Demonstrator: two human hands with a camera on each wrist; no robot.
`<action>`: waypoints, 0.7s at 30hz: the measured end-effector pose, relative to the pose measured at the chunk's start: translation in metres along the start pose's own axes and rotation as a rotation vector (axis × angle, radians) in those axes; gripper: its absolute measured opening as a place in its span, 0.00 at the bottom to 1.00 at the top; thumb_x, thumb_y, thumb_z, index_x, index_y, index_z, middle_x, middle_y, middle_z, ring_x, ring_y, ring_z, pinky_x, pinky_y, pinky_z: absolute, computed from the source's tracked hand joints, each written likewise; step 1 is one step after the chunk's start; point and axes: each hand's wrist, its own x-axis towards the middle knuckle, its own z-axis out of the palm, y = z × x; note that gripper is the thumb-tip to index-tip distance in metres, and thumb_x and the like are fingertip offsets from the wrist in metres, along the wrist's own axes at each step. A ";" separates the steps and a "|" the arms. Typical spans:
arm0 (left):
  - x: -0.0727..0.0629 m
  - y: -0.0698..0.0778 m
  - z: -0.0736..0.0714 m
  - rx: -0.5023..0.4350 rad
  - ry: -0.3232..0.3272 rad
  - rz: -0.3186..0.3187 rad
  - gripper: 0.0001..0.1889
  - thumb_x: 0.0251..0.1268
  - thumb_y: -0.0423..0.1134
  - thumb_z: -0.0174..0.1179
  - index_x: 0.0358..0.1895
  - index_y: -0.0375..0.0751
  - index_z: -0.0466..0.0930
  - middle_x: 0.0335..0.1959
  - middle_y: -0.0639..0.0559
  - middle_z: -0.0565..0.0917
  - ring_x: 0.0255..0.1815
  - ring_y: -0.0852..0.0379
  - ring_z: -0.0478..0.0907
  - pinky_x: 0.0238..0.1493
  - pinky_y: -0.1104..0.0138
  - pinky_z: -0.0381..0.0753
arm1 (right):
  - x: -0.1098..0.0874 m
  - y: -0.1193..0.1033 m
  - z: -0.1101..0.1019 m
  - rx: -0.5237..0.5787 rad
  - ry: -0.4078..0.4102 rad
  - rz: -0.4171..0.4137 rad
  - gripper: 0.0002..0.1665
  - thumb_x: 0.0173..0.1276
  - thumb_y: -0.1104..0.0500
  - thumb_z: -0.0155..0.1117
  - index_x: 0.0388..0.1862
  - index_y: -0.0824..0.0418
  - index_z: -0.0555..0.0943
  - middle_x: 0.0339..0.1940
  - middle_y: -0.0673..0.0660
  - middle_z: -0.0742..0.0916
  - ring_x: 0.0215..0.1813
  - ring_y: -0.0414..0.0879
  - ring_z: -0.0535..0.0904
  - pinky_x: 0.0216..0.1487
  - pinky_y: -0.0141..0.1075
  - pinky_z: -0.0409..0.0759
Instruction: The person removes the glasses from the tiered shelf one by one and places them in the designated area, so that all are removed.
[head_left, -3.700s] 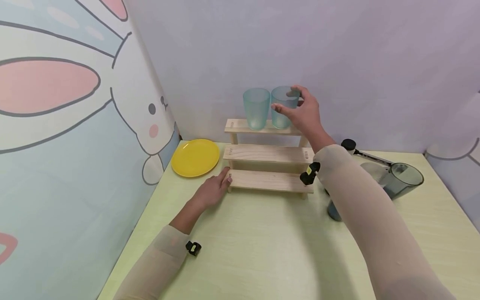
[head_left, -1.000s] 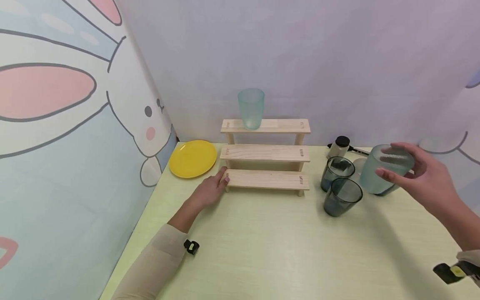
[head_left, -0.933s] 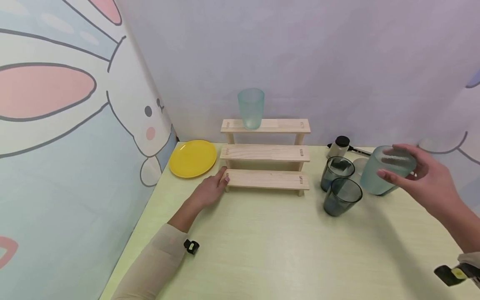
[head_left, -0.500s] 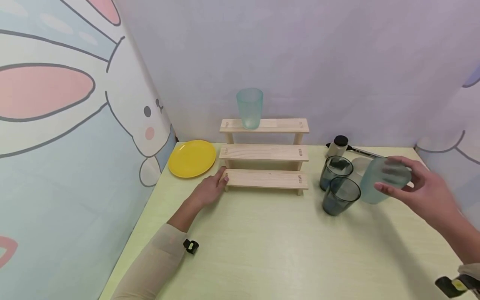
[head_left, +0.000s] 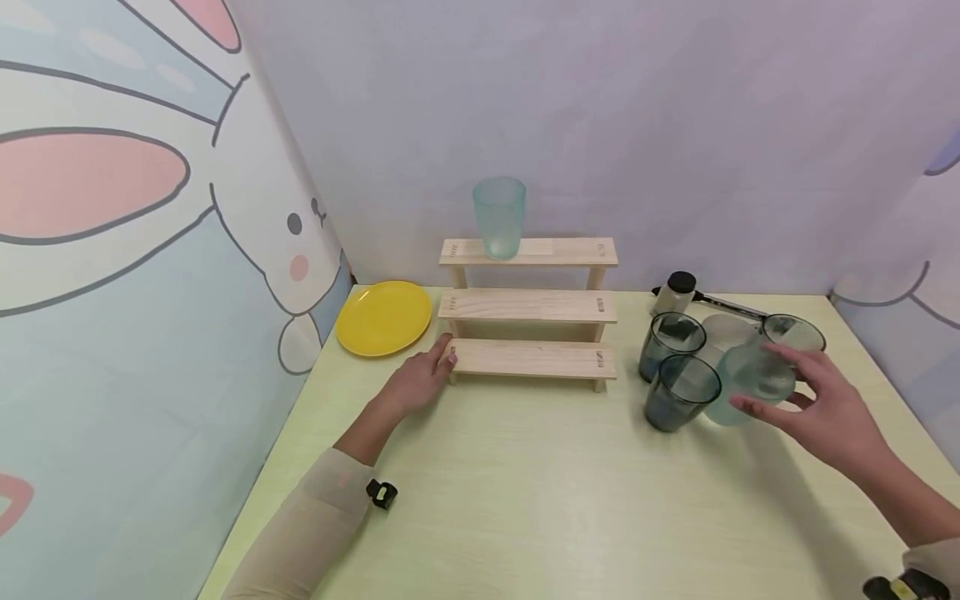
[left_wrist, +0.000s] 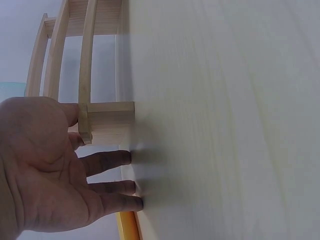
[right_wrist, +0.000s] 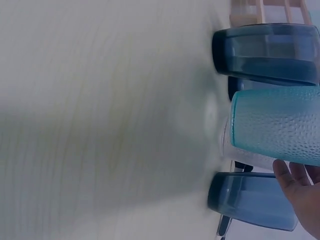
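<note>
My right hand [head_left: 832, 408] grips a frosted teal cup [head_left: 742, 383] near its rim, thumb on the near side, fingers on the far side. The cup is among the dark glasses on the right; in the right wrist view its base [right_wrist: 235, 120] appears slightly off the table. A matching teal cup [head_left: 500, 218] stands upright on the top tier of a three-tier wooden shelf [head_left: 528, 307]. My left hand [head_left: 412, 383] pinches the left end of the lowest board with thumb and index finger. In the left wrist view, its other fingers [left_wrist: 112, 187] reach to the tabletop.
Two dark glasses [head_left: 682, 396] stand close left of the held cup, and another dark glass [head_left: 795, 332] is behind it. A black-capped jar [head_left: 677, 293], a dark stick-like item [head_left: 731, 307] and a clear round item [head_left: 723, 332] lie behind. A yellow plate [head_left: 384, 318] is left.
My right hand has taken one teal cup off the top tier and carried it right. In the last second it has come down and nearer, slightly left. My left hand stays put.
</note>
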 end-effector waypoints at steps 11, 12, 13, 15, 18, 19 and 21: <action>-0.002 -0.001 0.000 -0.010 0.004 0.012 0.48 0.80 0.82 0.26 0.93 0.62 0.48 0.77 0.36 0.81 0.80 0.34 0.77 0.78 0.36 0.75 | -0.006 0.010 0.013 -0.076 0.037 -0.085 0.55 0.60 0.56 0.91 0.82 0.64 0.73 0.67 0.66 0.78 0.57 0.12 0.64 0.46 0.06 0.70; -0.003 -0.001 0.000 -0.013 0.007 0.015 0.48 0.80 0.82 0.26 0.93 0.62 0.48 0.77 0.35 0.81 0.80 0.33 0.77 0.78 0.36 0.74 | -0.006 0.010 0.014 -0.079 0.039 -0.087 0.55 0.59 0.56 0.91 0.82 0.64 0.73 0.67 0.66 0.78 0.58 0.11 0.64 0.46 0.06 0.70; -0.003 0.000 0.000 -0.016 0.009 0.018 0.47 0.80 0.82 0.26 0.93 0.62 0.48 0.76 0.35 0.81 0.79 0.33 0.77 0.78 0.36 0.74 | -0.007 0.010 0.014 -0.084 0.042 -0.090 0.55 0.59 0.56 0.91 0.82 0.64 0.73 0.68 0.67 0.78 0.58 0.11 0.63 0.46 0.06 0.70; -0.003 0.000 0.000 -0.020 0.014 0.026 0.47 0.80 0.82 0.26 0.93 0.62 0.49 0.75 0.35 0.82 0.79 0.32 0.77 0.77 0.36 0.75 | -0.007 0.010 0.015 -0.089 0.046 -0.096 0.55 0.59 0.56 0.91 0.82 0.65 0.73 0.68 0.67 0.78 0.58 0.10 0.62 0.47 0.05 0.69; -0.002 -0.001 0.001 -0.021 0.024 0.036 0.47 0.81 0.81 0.26 0.93 0.61 0.50 0.74 0.34 0.83 0.78 0.32 0.78 0.76 0.35 0.76 | -0.007 0.010 0.015 -0.094 0.046 -0.103 0.55 0.60 0.56 0.91 0.82 0.65 0.72 0.69 0.69 0.78 0.58 0.09 0.61 0.47 0.05 0.69; -0.002 -0.002 0.002 -0.019 0.025 0.037 0.47 0.81 0.81 0.26 0.93 0.61 0.50 0.73 0.34 0.83 0.77 0.32 0.78 0.76 0.35 0.76 | -0.007 0.010 0.014 -0.094 0.046 -0.104 0.55 0.60 0.56 0.91 0.82 0.65 0.72 0.70 0.70 0.78 0.58 0.08 0.60 0.47 0.05 0.69; -0.001 -0.002 0.002 -0.015 0.027 0.038 0.47 0.81 0.81 0.26 0.93 0.61 0.50 0.73 0.34 0.84 0.77 0.33 0.79 0.75 0.36 0.77 | -0.007 0.009 0.013 -0.092 0.050 -0.108 0.55 0.60 0.56 0.91 0.83 0.65 0.72 0.71 0.70 0.78 0.59 0.08 0.60 0.47 0.05 0.69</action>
